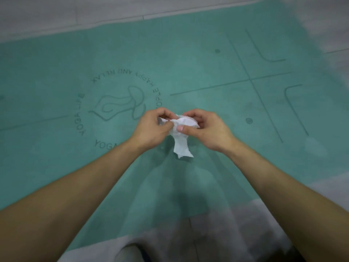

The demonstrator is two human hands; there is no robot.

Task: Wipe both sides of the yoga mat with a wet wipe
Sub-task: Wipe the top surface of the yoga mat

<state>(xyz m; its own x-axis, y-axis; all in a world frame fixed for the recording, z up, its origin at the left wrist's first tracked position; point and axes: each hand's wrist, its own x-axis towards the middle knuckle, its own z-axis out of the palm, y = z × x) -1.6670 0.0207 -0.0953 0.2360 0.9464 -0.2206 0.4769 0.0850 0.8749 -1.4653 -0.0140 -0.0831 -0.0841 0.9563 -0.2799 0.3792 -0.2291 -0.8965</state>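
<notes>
A teal yoga mat (198, 59) lies flat across the floor, printed side up, with a round logo and alignment lines on it. Above its middle I hold a crumpled white wet wipe (182, 135) in both hands. My left hand (153, 129) pinches its left part with curled fingers. My right hand (207, 129) grips its right part, thumb pressed on top. A loose tail of the wipe hangs down between my wrists, above the mat.
Pale grey floor tiles (75, 14) run along the mat's far edge and show at the near edge (217, 233) by my body. Faint damp streaks mark the mat below my hands.
</notes>
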